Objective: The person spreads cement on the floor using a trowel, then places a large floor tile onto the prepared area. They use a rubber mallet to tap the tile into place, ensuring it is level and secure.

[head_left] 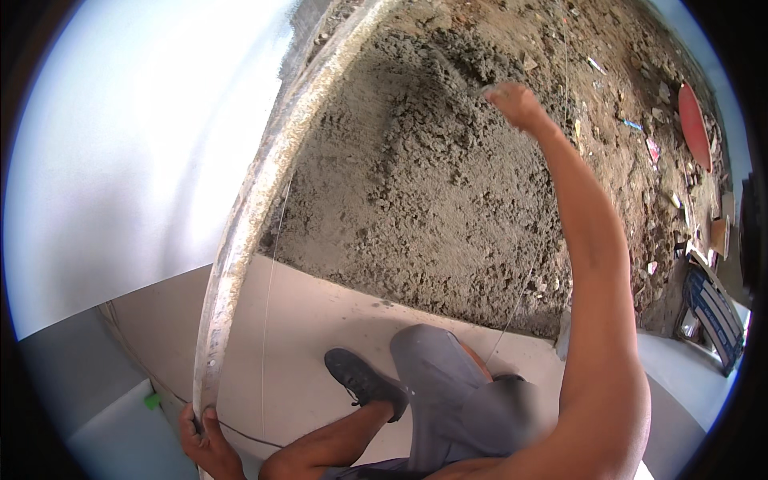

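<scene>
White print (714, 314) on blue pkg (704, 293), R edge; illegible.

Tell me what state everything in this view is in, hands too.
Left hand: closed on the long bar
Long bar: coated with pale, gritty-looking residue
Right hand: closed, what it holds unclear
Grey mix: spread out, lumpy near the right hand
Black shoe: worn, laced

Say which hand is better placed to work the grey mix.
Probably the right hand: it is over the grey mix, while the left hand holds the near end of the long pale bar.
</scene>
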`<control>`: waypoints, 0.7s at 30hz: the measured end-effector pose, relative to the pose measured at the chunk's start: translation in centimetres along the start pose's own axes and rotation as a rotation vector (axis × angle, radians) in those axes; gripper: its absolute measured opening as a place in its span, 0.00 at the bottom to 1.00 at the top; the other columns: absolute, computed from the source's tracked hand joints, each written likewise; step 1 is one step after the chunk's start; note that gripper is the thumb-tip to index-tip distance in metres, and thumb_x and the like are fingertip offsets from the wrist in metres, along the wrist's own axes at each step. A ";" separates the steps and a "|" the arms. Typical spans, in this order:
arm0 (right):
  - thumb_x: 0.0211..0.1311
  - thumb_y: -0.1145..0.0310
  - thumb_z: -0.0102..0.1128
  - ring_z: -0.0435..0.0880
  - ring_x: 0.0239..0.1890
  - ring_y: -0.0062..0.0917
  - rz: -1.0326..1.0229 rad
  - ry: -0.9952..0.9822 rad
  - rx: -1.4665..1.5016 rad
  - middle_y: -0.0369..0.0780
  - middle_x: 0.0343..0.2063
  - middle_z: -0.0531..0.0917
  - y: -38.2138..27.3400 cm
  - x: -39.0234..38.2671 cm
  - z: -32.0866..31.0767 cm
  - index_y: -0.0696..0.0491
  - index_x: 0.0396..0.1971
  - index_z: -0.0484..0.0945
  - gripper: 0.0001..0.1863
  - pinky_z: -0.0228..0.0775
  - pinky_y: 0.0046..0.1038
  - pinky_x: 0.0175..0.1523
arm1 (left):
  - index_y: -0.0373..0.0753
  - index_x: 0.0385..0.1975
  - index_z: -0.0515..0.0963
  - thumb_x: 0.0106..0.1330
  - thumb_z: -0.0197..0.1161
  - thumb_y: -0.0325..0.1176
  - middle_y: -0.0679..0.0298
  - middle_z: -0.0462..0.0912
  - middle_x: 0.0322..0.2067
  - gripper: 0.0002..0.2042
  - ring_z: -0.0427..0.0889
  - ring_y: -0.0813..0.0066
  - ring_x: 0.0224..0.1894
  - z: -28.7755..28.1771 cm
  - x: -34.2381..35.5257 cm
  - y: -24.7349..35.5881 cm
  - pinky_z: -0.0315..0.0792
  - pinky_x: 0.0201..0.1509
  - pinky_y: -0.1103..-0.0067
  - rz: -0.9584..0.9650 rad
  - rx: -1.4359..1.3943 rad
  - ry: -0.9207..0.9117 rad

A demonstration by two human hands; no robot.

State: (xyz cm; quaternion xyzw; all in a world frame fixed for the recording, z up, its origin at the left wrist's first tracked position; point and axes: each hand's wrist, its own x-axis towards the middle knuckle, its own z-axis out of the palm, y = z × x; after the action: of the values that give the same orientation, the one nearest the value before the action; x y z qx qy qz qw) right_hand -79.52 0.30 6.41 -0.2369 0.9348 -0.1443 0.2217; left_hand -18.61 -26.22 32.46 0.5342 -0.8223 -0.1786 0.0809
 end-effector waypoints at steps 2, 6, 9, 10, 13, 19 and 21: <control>0.72 0.46 0.48 0.82 0.44 0.34 -0.008 -0.148 0.325 0.43 0.43 0.82 -4.4 -3.0 1.5 0.52 0.49 0.79 0.25 0.77 0.44 0.53 | 0.29 0.46 0.75 0.72 0.59 0.34 0.64 0.77 0.36 0.13 0.71 0.77 0.39 0.2 -0.4 0.6 0.66 0.48 0.81 0.005 -0.004 0.023; 0.71 0.44 0.48 0.80 0.40 0.30 -0.198 -0.456 0.228 0.44 0.37 0.79 -3.9 -2.7 5.2 0.51 0.50 0.80 0.25 0.76 0.41 0.52 | 0.28 0.44 0.76 0.71 0.60 0.36 0.64 0.77 0.35 0.14 0.72 0.76 0.38 0.6 -0.2 1.3 0.67 0.47 0.81 0.021 0.026 0.054; 0.70 0.43 0.50 0.81 0.36 0.28 -0.261 -0.247 0.186 0.42 0.35 0.80 -0.5 -0.8 6.2 0.50 0.51 0.80 0.26 0.78 0.38 0.46 | 0.25 0.49 0.78 0.69 0.63 0.44 0.40 0.82 0.47 0.23 0.80 0.48 0.48 0.4 -0.3 4.9 0.72 0.51 0.67 0.014 0.192 0.079; 0.70 0.43 0.51 0.81 0.35 0.27 -0.251 -0.140 0.187 0.42 0.35 0.80 0.0 -0.3 5.6 0.50 0.51 0.80 0.27 0.79 0.37 0.43 | 0.26 0.49 0.78 0.69 0.63 0.44 0.40 0.82 0.46 0.23 0.80 0.49 0.47 0.4 -0.3 5.0 0.72 0.50 0.67 0.007 0.190 0.081; 0.69 0.45 0.53 0.83 0.32 0.25 0.213 -0.163 0.293 0.42 0.39 0.82 0.3 0.7 1.3 0.50 0.51 0.80 0.25 0.80 0.35 0.39 | 0.27 0.50 0.79 0.69 0.63 0.45 0.42 0.83 0.43 0.23 0.82 0.51 0.44 0.2 -0.4 4.6 0.73 0.48 0.67 -0.069 0.202 0.064; 0.69 0.44 0.53 0.79 0.22 0.21 0.209 0.067 0.475 0.38 0.24 0.80 -0.2 1.2 0.3 0.50 0.52 0.80 0.26 0.77 0.32 0.32 | 0.25 0.47 0.80 0.68 0.63 0.48 0.45 0.85 0.39 0.26 0.82 0.54 0.39 0.0 0.0 3.4 0.74 0.43 0.67 -0.139 0.256 0.062; 0.70 0.48 0.55 0.79 0.24 0.21 0.200 -0.072 0.554 0.38 0.27 0.81 -0.9 2.0 1.7 0.49 0.52 0.80 0.23 0.76 0.28 0.31 | 0.25 0.46 0.80 0.68 0.63 0.49 0.45 0.85 0.39 0.26 0.82 0.55 0.39 0.1 0.0 2.8 0.74 0.42 0.68 -0.129 0.187 0.068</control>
State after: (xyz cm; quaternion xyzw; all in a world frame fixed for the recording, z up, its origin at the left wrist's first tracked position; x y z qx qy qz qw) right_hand -79.98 -1.75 4.61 -0.0790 0.8700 -0.3630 0.3241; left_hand -21.01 -25.16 33.43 0.5970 -0.7960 -0.0877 0.0471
